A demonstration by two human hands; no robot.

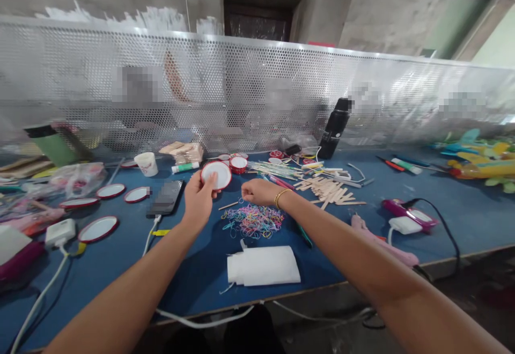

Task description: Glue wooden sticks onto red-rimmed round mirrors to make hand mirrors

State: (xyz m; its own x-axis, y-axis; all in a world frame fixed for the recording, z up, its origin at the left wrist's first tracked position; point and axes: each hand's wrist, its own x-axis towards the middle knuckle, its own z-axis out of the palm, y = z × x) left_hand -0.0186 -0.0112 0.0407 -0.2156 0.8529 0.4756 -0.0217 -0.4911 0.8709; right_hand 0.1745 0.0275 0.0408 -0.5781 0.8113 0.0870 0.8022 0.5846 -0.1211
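Note:
My left hand is closed on a round white disc with a red rim, its thumb lying on the white face. To the right of it, my right hand has its fingers bent together over the far edge of a pile of colourful rubber bands. What those fingers hold, if anything, is too small to tell. A small wooden stick lies between the hands. Nearer to me is a folded white cloth-like piece. Behind the hands stands a stack of red-rimmed discs.
Several wooden sticks and a black bottle are at the right. A phone, paper cup and loose discs lie left. A pink glue gun rests beyond my right forearm. A perforated metal panel backs the blue table.

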